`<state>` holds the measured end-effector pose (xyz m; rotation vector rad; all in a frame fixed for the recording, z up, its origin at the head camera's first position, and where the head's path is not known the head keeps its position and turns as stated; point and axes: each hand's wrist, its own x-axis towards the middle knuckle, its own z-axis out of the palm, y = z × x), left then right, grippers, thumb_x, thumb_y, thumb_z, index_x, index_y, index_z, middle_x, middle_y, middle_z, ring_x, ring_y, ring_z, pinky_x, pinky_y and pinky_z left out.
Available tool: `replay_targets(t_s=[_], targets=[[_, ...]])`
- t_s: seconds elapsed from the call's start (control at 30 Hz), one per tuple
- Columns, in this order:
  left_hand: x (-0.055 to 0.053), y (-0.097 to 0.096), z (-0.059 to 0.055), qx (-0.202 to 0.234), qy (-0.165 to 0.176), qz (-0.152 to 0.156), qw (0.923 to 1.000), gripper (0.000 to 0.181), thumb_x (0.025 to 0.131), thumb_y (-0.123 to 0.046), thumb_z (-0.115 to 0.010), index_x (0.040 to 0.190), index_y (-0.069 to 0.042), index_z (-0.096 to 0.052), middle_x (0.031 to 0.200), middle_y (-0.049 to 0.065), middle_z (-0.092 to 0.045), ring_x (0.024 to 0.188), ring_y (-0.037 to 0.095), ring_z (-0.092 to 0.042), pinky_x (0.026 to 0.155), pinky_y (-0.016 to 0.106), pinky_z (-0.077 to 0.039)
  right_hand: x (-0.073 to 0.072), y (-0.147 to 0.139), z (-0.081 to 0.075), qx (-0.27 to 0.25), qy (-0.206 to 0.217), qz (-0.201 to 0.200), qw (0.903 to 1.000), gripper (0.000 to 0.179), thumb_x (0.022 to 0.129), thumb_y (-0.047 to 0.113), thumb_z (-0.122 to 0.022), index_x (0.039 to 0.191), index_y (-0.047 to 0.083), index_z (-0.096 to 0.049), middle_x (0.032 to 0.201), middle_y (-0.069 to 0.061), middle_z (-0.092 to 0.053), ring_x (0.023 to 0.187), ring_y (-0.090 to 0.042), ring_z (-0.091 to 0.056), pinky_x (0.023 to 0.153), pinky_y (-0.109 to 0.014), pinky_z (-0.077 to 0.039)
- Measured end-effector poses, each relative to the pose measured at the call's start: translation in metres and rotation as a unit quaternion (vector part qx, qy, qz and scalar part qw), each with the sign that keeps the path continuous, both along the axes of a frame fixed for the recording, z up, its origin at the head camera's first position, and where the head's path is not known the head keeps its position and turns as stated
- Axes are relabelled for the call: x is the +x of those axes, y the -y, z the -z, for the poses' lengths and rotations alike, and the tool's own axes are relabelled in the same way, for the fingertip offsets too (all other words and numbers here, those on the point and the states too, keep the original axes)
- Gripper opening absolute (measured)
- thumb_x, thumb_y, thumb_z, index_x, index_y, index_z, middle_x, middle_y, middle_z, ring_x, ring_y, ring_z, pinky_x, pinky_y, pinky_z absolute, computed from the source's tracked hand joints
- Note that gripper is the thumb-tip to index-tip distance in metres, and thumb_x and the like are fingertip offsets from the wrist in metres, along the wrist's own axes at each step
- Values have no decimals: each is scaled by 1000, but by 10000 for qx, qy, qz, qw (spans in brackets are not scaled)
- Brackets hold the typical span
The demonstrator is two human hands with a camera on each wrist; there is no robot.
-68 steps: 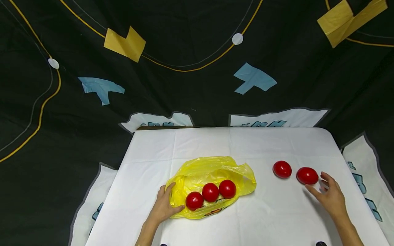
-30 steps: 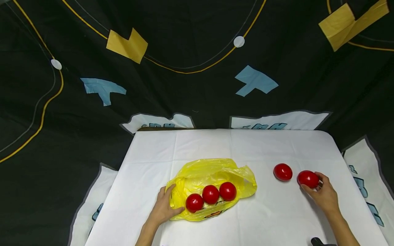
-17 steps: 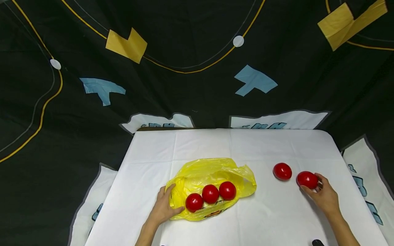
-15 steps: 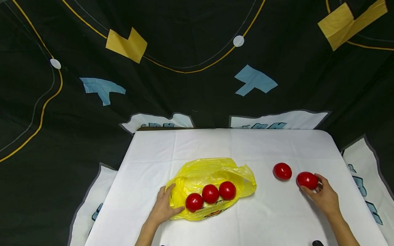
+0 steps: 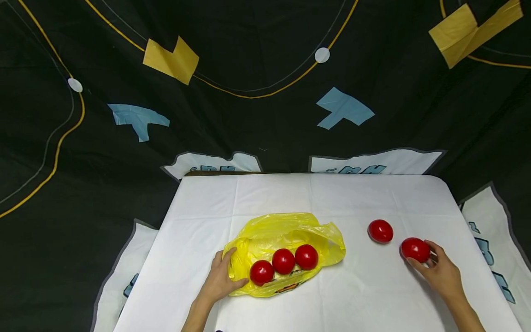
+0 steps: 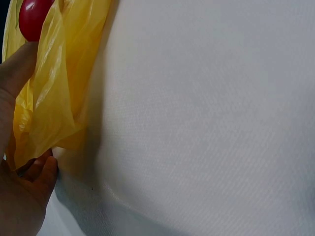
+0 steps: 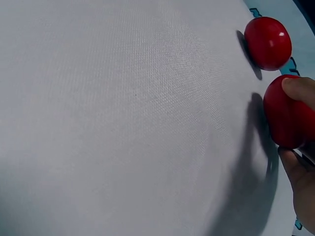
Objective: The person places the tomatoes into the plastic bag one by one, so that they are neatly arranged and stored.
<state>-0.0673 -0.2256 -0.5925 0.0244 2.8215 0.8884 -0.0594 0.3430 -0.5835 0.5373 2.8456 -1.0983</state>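
Observation:
A thin yellow plastic bag (image 5: 286, 226) lies with its mouth spread, three glossy red tomatoes (image 5: 283, 261) resting in it. My left hand (image 5: 221, 277) holds the bag's left edge; in the left wrist view, the thumb is on the plastic and the fingertips (image 6: 47, 172) reach below it. On the right, my right hand (image 5: 441, 272) grips another red tomato (image 5: 415, 249) between thumb and fingers. The right wrist view shows this tomato (image 7: 285, 115) close over the cloth, its far side covered by the hand. One loose tomato (image 5: 380, 231) sits just beyond it.
A white cloth (image 5: 352, 198) covers the table. Behind it hangs a black backdrop (image 5: 249, 129) with yellow and blue paper shapes. A small dark object (image 5: 219, 330) barely shows at the bottom edge.
My right hand has gone from spread fingers beside the tomato to gripping it. Just now it has shifted the tomato slightly toward me. My left hand and the bag stay put.

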Motion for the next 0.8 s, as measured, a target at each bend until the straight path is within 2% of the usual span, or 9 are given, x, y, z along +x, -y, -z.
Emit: replay_targets(t_s=[0.43, 0.8], targets=[[-1, -1, -2, -77, -17, -6, 10000, 101, 62, -50, -83, 144, -14, -37, 135, 11, -35, 123, 28, -37, 99, 48, -41, 11, 5, -12, 87, -97, -207, 9997, 91, 83, 49, -68, 142, -7, -27, 132, -39, -38, 113, -56, -42, 85, -60, -44], [0, -1, 0, -25, -7, -11, 10000, 101, 62, -50, -83, 144, -14, -37, 135, 10, -35, 123, 28, -37, 99, 48, -41, 18, 13, -24, -37, -76, -212, 9997, 95, 80, 51, -70, 143, -7, -26, 135, -37, -36, 115, -54, -40, 87, -61, -42]])
